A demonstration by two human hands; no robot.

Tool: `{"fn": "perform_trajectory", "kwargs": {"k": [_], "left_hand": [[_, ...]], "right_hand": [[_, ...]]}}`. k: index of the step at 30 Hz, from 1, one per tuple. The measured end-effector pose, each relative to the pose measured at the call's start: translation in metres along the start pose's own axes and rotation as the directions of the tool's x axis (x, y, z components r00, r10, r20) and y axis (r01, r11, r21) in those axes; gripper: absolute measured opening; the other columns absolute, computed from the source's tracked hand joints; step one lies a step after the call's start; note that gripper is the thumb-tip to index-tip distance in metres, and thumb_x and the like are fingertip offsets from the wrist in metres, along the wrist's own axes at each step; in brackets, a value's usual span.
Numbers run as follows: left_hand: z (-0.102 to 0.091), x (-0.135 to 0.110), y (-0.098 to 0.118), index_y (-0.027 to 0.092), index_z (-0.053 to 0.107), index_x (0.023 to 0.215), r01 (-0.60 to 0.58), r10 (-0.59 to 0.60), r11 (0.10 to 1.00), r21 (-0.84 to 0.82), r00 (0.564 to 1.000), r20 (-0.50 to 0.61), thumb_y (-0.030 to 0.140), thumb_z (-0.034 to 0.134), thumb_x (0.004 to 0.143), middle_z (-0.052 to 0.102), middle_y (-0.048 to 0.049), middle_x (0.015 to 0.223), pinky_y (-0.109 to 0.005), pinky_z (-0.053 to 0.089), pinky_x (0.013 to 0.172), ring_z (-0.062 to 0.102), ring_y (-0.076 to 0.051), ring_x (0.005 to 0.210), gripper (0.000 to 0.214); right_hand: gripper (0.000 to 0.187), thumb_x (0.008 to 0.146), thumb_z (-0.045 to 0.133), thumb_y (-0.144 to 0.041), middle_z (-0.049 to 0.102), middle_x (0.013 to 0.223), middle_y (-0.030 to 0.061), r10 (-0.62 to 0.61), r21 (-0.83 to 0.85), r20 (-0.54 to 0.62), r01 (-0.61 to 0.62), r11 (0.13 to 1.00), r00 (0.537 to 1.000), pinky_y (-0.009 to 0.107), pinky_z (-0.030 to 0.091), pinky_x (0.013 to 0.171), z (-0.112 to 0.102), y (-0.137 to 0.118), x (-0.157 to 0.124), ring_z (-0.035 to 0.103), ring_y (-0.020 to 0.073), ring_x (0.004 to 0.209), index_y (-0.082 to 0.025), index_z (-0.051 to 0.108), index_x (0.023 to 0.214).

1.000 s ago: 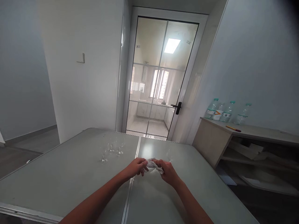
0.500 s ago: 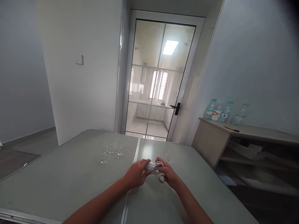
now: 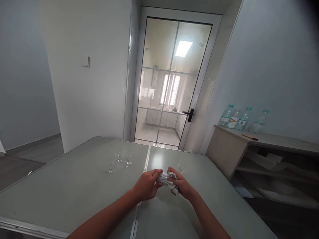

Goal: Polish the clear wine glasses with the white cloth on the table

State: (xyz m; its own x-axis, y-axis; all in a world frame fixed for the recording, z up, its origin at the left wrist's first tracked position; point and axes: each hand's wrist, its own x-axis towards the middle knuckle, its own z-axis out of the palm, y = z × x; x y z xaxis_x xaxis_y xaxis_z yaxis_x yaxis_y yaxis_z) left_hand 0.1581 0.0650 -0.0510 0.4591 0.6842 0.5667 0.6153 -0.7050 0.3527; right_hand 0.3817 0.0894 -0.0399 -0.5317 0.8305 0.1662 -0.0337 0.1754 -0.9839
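Observation:
My left hand (image 3: 147, 184) is closed around one end of a clear glass (image 3: 162, 178), held sideways above the table. My right hand (image 3: 183, 186) grips a bunched white cloth (image 3: 174, 190) against the glass's other end, and a loose fold hangs below the fingers. How far the cloth goes into the glass is hidden. Just beyond the right hand a clear stemmed glass (image 3: 181, 170) stands on the table. To the left are more stemmed glasses: a nearer one (image 3: 111, 171), a farther one (image 3: 119, 160) and one to their right (image 3: 128, 162).
The grey-green table (image 3: 74, 192) has a metal seam (image 3: 136, 219) down its middle. At right, a wooden shelf unit (image 3: 221, 142) carries several plastic bottles (image 3: 242, 123) and a yellow-and-red stick-like tool (image 3: 249, 136). A glass-paned door (image 3: 164, 83) stands behind the table.
Both hands stay around the glass and cloth, shifted very slightly to the right in view. The cloth's loose fold hangs a little differently. The view itself has moved slightly.

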Motion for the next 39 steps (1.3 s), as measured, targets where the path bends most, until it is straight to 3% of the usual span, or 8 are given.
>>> {"fn": "perform_trajectory", "kwargs": {"k": [5, 9, 13, 19, 25, 32, 35, 39], "left_hand": [[-0.001, 0.004, -0.002, 0.022, 0.065, 0.121, 0.208, -0.193, 0.966, -0.156, 0.975, 0.107, 0.038, 0.053, 0.095, 0.075, -0.0058, 0.093, -0.033, 0.050, 0.075, 0.069, -0.023, 0.080, 0.033], [-0.002, 0.010, -0.007, 0.018, 0.070, 0.102, 0.307, -0.278, 0.898, -0.314, 0.951, 0.134, 0.047, 0.047, 0.098, 0.072, -0.0030, 0.076, -0.028, 0.046, 0.066, 0.064, -0.017, 0.064, 0.037], [-0.001, 0.012, -0.012, 0.018, 0.067, 0.109, 0.303, -0.296, 0.832, -0.465, 0.951, 0.089, 0.054, 0.045, 0.098, 0.074, -0.0035, 0.084, -0.027, 0.047, 0.064, 0.063, -0.015, 0.060, 0.043], [0.005, 0.010, -0.010, 0.019, 0.065, 0.117, 0.325, -0.331, 0.796, -0.511, 0.940, 0.082, 0.055, 0.047, 0.098, 0.076, -0.0046, 0.087, -0.030, 0.051, 0.071, 0.067, -0.016, 0.064, 0.045], [0.005, 0.011, -0.011, 0.018, 0.062, 0.119, 0.347, -0.411, 0.727, -0.593, 0.911, 0.030, 0.055, 0.049, 0.096, 0.075, -0.0076, 0.097, -0.033, 0.053, 0.073, 0.071, -0.019, 0.073, 0.046], [0.015, 0.011, -0.017, 0.018, 0.058, 0.129, 0.344, -0.453, 0.694, -0.633, 0.892, -0.012, 0.056, 0.057, 0.091, 0.060, -0.0109, 0.115, -0.034, 0.059, 0.063, 0.066, -0.019, 0.081, 0.054], [0.014, 0.009, -0.009, 0.023, 0.053, 0.136, 0.339, -0.453, 0.657, -0.673, 0.892, 0.007, 0.055, 0.059, 0.090, 0.053, -0.0106, 0.120, -0.033, 0.060, 0.062, 0.064, -0.019, 0.088, 0.057], [0.001, 0.010, -0.002, 0.025, 0.064, 0.124, 0.252, -0.367, 0.793, -0.555, 0.924, -0.105, 0.049, 0.071, 0.083, 0.061, -0.0076, 0.114, -0.039, 0.058, 0.083, 0.064, -0.022, 0.099, 0.048]], "right_hand": [[0.015, 0.073, 0.055, -0.008, 0.050, 0.067, -0.0053, -0.244, -0.636, 0.156, 0.286, 0.716, 0.957, 0.023, 0.031, 0.061, -0.012, 0.008, -0.001, 0.043, 0.0121, 0.062, -0.022, 0.051, 0.077], [0.034, 0.067, 0.043, -0.001, 0.064, 0.073, -0.0014, -0.357, -0.782, 0.220, 0.383, 0.493, 0.908, 0.024, 0.034, 0.062, -0.015, 0.014, 0.001, 0.052, 0.0143, 0.063, -0.023, 0.061, 0.085], [0.031, 0.075, 0.043, -0.003, 0.073, 0.093, 0.0045, -0.554, -0.792, 0.067, 0.382, 0.476, 0.830, 0.025, 0.042, 0.065, -0.014, 0.018, 0.004, 0.059, 0.0157, 0.069, -0.024, 0.060, 0.091], [0.013, 0.086, 0.049, -0.011, 0.072, 0.108, 0.0101, -0.764, -0.775, -0.247, 0.352, 0.525, 0.596, 0.026, 0.046, 0.065, -0.014, 0.026, 0.004, 0.061, 0.0162, 0.072, -0.024, 0.050, 0.084], [0.007, 0.091, 0.057, -0.023, 0.067, 0.085, 0.0022, -0.544, -0.685, -0.090, 0.344, 0.642, 0.834, 0.026, 0.041, 0.060, -0.004, 0.024, 0.003, 0.050, 0.0136, 0.059, -0.022, 0.056, 0.084], [0.024, 0.092, 0.063, -0.042, 0.062, 0.093, 0.0060, -0.525, -0.519, -0.472, 0.258, 0.815, 0.708, 0.031, 0.044, 0.076, 0.000, 0.009, 0.007, 0.057, 0.0215, 0.087, -0.019, 0.067, 0.083], [0.032, 0.088, 0.065, -0.050, 0.060, 0.082, 0.0025, -0.324, -0.285, -0.558, 0.190, 0.940, 0.764, 0.028, 0.042, 0.067, 0.008, 0.012, 0.010, 0.054, 0.0193, 0.075, -0.019, 0.069, 0.094], [0.037, 0.081, 0.070, -0.055, 0.061, 0.076, 0.0014, -0.039, 0.137, -0.479, 0.118, 0.983, 0.877, 0.028, 0.043, 0.063, 0.027, 0.020, 0.014, 0.055, 0.0187, 0.069, -0.019, 0.067, 0.087]]}}
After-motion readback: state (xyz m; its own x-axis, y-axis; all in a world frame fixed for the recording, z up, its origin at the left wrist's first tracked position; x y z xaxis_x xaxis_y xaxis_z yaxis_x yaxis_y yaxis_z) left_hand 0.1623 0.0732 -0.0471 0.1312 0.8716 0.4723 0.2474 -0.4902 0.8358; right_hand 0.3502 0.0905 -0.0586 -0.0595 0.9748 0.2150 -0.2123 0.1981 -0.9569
